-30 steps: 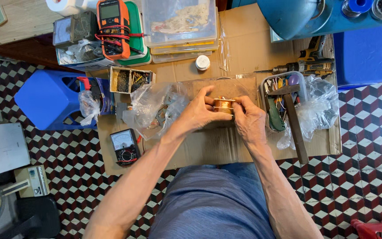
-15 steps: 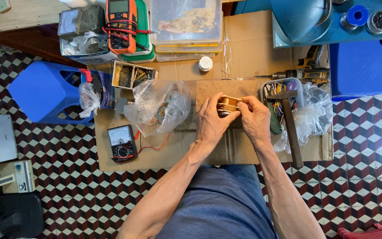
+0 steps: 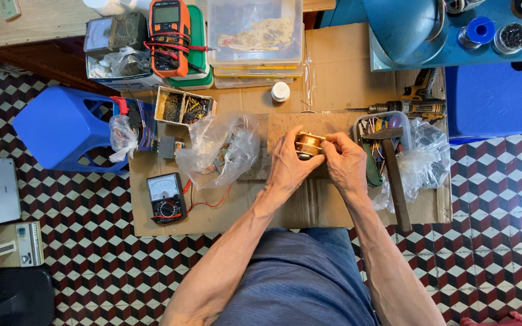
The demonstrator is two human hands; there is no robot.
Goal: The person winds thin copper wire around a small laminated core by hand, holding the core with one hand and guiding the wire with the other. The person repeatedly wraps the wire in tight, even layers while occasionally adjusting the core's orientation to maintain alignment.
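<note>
Seen from the head camera, a person's left hand (image 3: 290, 162) and right hand (image 3: 347, 163) both close their fingers around a small coppery wound coil (image 3: 308, 143), held just above a wooden board (image 3: 285, 124) on flattened brown cardboard (image 3: 345, 66); to the left lies a crumpled clear plastic bag (image 3: 222, 148) and a black dial meter (image 3: 165, 198); farther off, stacked clear lidded boxes (image 3: 255, 36) and an orange handheld meter (image 3: 168, 33); at right, a wooden-handled hammer (image 3: 394, 175); a blue plastic stool (image 3: 61, 127) stands on chequered tiles.

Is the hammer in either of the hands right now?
No: the hammer lies on the cardboard beside the right hand, while both hands hold the copper coil.
</note>
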